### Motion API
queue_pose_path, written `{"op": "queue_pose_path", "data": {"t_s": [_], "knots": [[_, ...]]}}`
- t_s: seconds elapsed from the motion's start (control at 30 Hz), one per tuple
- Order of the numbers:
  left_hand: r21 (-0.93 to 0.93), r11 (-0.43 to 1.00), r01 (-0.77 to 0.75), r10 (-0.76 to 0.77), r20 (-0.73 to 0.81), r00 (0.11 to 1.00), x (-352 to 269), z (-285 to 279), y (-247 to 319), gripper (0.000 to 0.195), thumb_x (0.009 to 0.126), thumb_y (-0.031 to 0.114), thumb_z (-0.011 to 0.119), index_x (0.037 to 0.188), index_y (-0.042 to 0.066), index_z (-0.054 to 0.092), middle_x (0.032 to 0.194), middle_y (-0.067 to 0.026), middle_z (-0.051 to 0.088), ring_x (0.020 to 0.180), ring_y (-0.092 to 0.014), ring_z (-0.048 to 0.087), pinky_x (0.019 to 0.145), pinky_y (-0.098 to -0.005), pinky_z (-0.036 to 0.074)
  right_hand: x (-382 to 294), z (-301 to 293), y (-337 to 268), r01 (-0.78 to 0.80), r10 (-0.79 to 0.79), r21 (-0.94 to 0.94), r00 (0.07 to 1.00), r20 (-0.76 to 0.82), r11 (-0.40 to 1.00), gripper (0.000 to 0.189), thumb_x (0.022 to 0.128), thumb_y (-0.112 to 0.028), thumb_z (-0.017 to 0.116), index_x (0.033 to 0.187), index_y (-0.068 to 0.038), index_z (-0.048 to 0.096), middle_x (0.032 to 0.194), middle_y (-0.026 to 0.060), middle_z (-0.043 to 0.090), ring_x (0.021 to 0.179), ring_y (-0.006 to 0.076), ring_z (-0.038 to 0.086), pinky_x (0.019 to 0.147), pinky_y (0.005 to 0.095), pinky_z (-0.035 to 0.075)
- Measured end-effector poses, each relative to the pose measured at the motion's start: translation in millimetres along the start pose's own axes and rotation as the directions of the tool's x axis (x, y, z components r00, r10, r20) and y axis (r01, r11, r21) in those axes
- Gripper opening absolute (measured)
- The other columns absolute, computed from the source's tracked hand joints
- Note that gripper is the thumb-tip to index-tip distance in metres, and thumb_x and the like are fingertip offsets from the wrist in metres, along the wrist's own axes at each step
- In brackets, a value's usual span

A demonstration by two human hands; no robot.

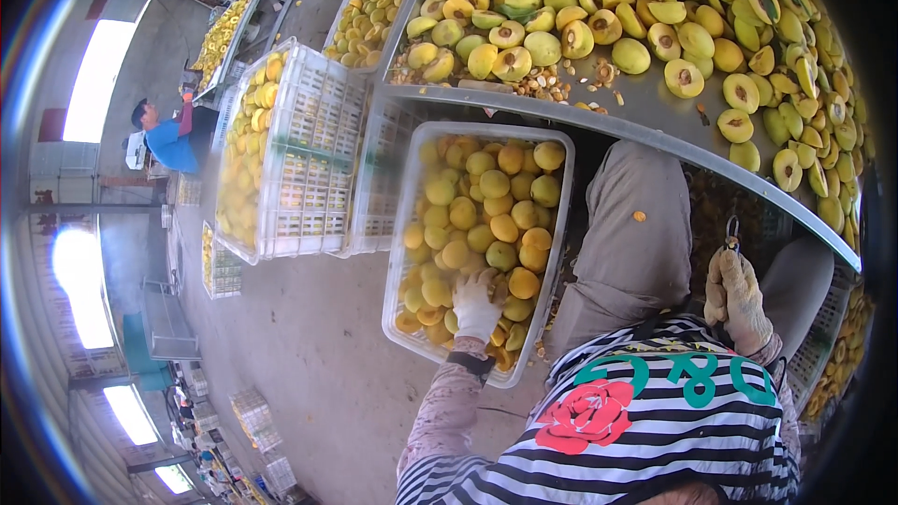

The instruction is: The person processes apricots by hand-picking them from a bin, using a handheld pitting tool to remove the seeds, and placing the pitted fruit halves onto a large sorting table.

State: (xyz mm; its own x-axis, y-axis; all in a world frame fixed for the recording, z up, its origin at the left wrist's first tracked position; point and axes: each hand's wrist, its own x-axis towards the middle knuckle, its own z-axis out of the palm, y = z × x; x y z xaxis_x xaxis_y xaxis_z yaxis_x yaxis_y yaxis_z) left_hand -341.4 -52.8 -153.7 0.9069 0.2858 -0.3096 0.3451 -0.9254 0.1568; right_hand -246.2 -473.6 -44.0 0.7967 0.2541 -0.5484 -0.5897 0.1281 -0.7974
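My left hand (477,305), in a white glove, reaches into a white plastic crate (484,130) of whole yellow-green peaches (463,214). Its fingers touch the fruit near the crate's lower end; whether they grip one is hidden. In front of my striped shirt, over my lap, my right hand (736,291) wears a stained glove and is closed on a small tool with a looped metal end (732,228). Halved peaches (684,77) with pits lie heaped on the metal table (652,102), with loose pits and shell bits (547,84) near its edge.
Left of the crate stand stacked lattice crates of peaches (309,154), and another full crate (372,14) is beside the table. A crate (835,358) of fruit is at my right. The table's raised rim (631,130) crosses above my knees. A person in blue (172,144) works farther off.
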Motion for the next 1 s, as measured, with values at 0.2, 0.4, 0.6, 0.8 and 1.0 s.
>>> {"op": "queue_pose_path", "data": {"t_s": [0.2,0.4,0.6,0.8,1.0], "knots": [[-0.16,0.987,-0.002,-0.023,-0.157,0.987,15.6,-14.5,-8.8,0.033,0.088,0.031,0.061,0.116,0.014,0.064,0.098,-0.0128,0.068,0.097,-0.039,0.059,0.089,-0.0441,0.049,1.4,2.8,-4.6,-0.002,0.003,0.007,1.0,-0.028,1.0,0.045,0.099,-0.054,0.05,0.086,-0.011,0.048,0.053,-0.0012,0.041,0.039,0.0085,0.034,0.038,0.0252,0.034],[0.068,0.965,0.254,-0.223,-0.296,0.929,47.8,-7.9,-17.2,0.04,0.084,0.027,0.064,0.123,0.017,0.063,0.138,-0.0185,0.05,0.129,-0.036,0.042,0.103,-0.0467,0.04,3.3,12.5,-4.9,0.008,-0.007,-0.034,1.0,0.009,0.999,0.045,0.099,-0.053,0.05,0.087,-0.01,0.048,0.054,-0.0013,0.041,0.039,0.0081,0.033,0.039,0.0246,0.033],[-0.276,0.933,0.231,-0.35,-0.546,0.761,17.4,-30.8,-46.1,0.044,0.087,0.023,0.062,0.129,0.013,0.061,0.133,-0.02,0.054,0.126,-0.037,0.046,0.111,-0.0459,0.034,9.4,3.2,0.8,-0.035,0.034,-0.017,0.997,-0.069,0.999,0.04,0.101,-0.049,0.049,0.088,-0.011,0.048,0.053,-0.0021,0.041,0.038,0.0076,0.032,0.037,0.0235,0.032],[-0.222,0.822,0.524,-0.569,-0.343,0.747,-42.7,11.2,-142.1,0.044,0.09,0.024,0.06,0.131,0.008,0.059,0.132,-0.0225,0.055,0.124,-0.039,0.049,0.105,-0.0453,0.04,17.1,15.4,-4.3,-0.026,0.026,-0.044,1.0,-0.006,0.999,0.042,0.099,-0.05,0.053,0.085,-0.01,0.047,0.055,-0.0008,0.042,0.038,0.008,0.033,0.037,0.0241,0.032],[-0.24,0.952,0.191,-0.249,-0.244,0.937,-15.9,12.5,-97.3,0.048,0.087,0.02,0.061,0.133,0.004,0.056,0.135,-0.0197,0.053,0.123,-0.039,0.049,0.101,-0.0409,0.044,13.1,21.3,-4.4,-0.007,0.007,-0.052,1.0,-0.002,0.999,0.042,0.099,-0.05,0.054,0.085,-0.01,0.047,0.056,-0.0005,0.041,0.039,0.0079,0.033,0.038,0.0235,0.03]]}}
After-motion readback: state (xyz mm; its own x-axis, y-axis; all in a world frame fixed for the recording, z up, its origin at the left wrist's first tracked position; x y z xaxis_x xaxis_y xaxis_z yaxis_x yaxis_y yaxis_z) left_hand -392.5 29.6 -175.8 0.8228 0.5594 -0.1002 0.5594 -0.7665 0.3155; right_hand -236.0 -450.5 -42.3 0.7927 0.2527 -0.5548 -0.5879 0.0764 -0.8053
